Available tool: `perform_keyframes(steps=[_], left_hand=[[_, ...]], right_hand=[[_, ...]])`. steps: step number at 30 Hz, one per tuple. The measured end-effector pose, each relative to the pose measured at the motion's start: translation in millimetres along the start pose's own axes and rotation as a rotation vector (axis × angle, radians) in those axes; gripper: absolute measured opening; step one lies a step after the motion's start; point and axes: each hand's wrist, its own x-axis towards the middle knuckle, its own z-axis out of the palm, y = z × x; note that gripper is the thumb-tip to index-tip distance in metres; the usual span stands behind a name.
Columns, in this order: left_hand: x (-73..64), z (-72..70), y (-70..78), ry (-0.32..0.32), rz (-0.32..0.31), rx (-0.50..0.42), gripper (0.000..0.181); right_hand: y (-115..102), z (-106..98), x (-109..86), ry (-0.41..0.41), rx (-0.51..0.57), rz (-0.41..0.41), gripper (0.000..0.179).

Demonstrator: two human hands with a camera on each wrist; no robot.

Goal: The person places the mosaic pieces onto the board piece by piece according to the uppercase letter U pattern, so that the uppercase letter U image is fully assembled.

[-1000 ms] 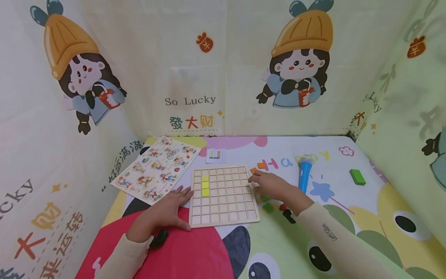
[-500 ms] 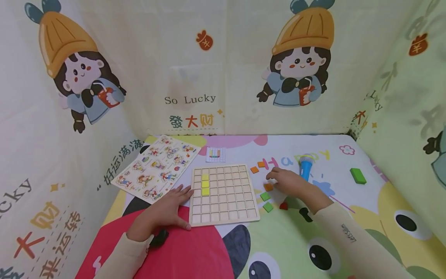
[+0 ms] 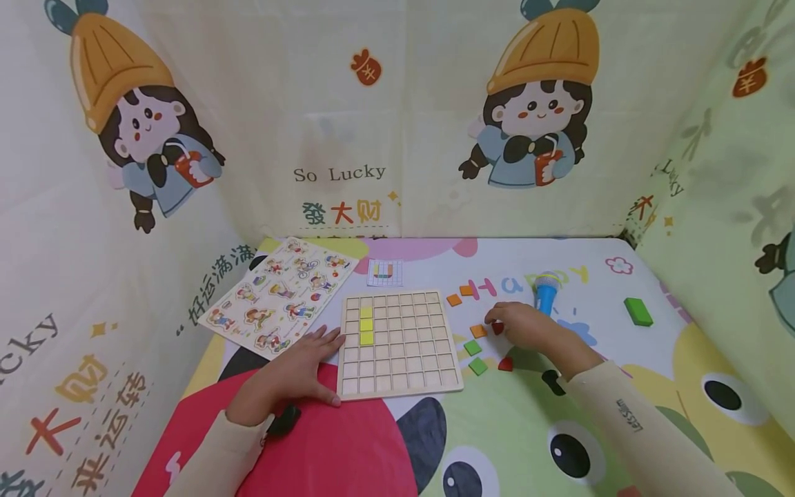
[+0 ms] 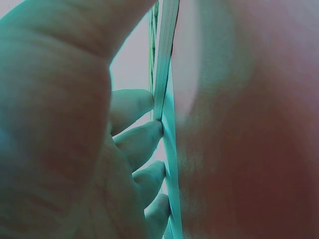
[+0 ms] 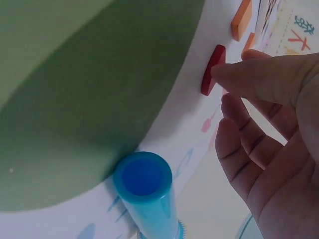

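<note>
A wooden grid board [image 3: 397,359] lies in the middle of the table, with yellow square tiles [image 3: 366,324] in one column near its left side. My left hand [image 3: 298,373] lies spread at the board's left edge; in the left wrist view the fingertips [image 4: 154,132] meet that edge. To the right of the board, my right hand [image 3: 524,326] has its thumb and fingertips at a small red tile [image 3: 498,329]. Seen from the right wrist, the thumb presses on this red tile [image 5: 213,72], with the other fingers curled behind it.
Orange tiles [image 3: 477,330], green tiles [image 3: 477,366] and another red tile [image 3: 506,364] lie right of the board. A blue toy microphone [image 3: 546,295] is behind my right hand. Farther right lies a green block [image 3: 638,312]. A picture sheet [image 3: 279,297] and a pattern card [image 3: 385,273] lie behind.
My right hand has moved right, away from the board's edge, past the orange and green tiles to a red tile. The left hand stays at the board's left edge.
</note>
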Motion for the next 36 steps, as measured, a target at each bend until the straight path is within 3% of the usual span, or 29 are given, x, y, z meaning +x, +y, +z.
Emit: perform_keyframes(steps=[11, 27, 36], left_hand=[[-1.4, -2.6, 3.1, 0.000, 0.005, -0.008, 0.117], [-1.2, -2.6, 2.8, 0.003, 0.008, -0.012, 0.118], [-1.6, -3.7, 3.9, -0.001, 0.000, -0.020, 0.117]], right_hand=[[5, 0, -1.5, 0.013, 0.003, -0.030, 0.026], [9, 2, -3.2, -0.016, 0.014, 0.026, 0.027], [16, 3, -6.0, 0.037, 0.060, -0.069, 0.024]])
